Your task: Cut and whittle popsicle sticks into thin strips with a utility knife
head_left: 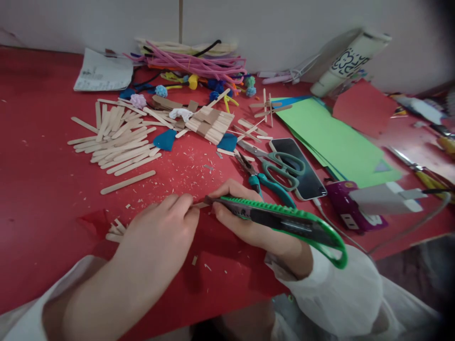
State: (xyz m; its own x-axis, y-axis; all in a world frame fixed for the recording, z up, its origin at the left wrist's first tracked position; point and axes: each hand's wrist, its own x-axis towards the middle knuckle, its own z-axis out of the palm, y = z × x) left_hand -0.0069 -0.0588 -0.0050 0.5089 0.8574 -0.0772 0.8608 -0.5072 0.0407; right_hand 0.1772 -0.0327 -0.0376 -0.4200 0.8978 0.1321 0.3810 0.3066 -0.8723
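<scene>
My right hand (pixel 245 213) is closed round a green utility knife (pixel 284 221), blade tip pointing left onto a small wooden stick piece (pixel 199 205). My left hand (pixel 161 227) lies on the red table (pixel 42 189) with its fingertips pinched on the left end of that stick piece, holding it down. Both hands meet near the table's front edge. Small wood shavings lie scattered around them.
A pile of popsicle sticks (pixel 117 139) lies at left, a glued stick panel (pixel 209 123) behind. Scissors (pixel 280 163), pliers (pixel 263 182) and a phone (pixel 298 168) sit right of centre. Green paper (pixel 334 137), pipe cleaners (pixel 199 64) and a glue gun (pixel 359 203) are further off.
</scene>
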